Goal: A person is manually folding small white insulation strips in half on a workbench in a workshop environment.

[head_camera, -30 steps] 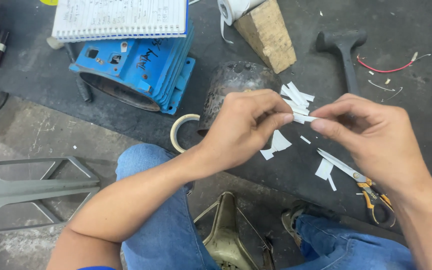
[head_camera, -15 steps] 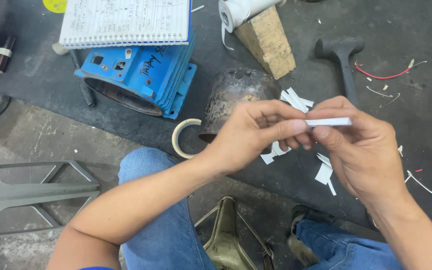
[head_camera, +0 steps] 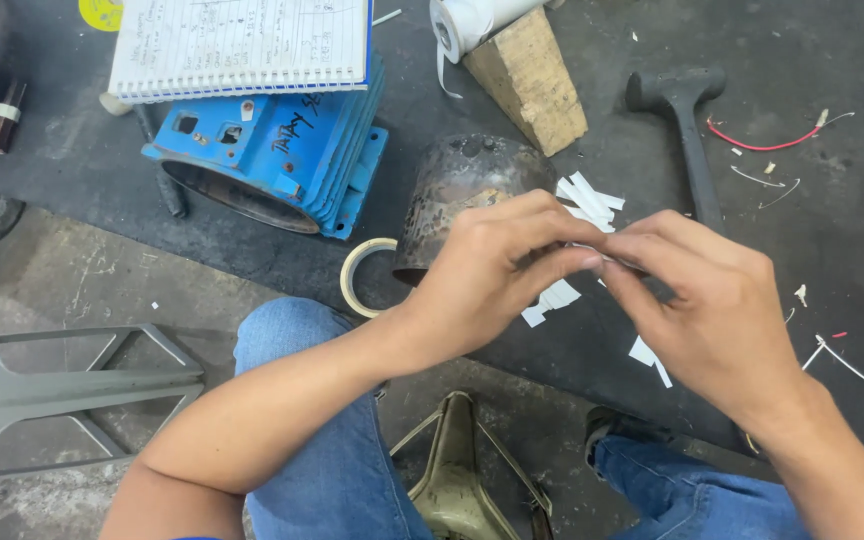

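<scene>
Together, left hand point(head_camera: 487, 275) and right hand point(head_camera: 712, 310) pinch a small white strip point(head_camera: 592, 250), mostly hidden, over paper scraps point(head_camera: 587, 200) beside a rusty housing point(head_camera: 452, 185).

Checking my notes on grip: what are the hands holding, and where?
Left hand and right hand pinch something small between their fingertips; it is almost hidden, so which part cannot be told.
</scene>
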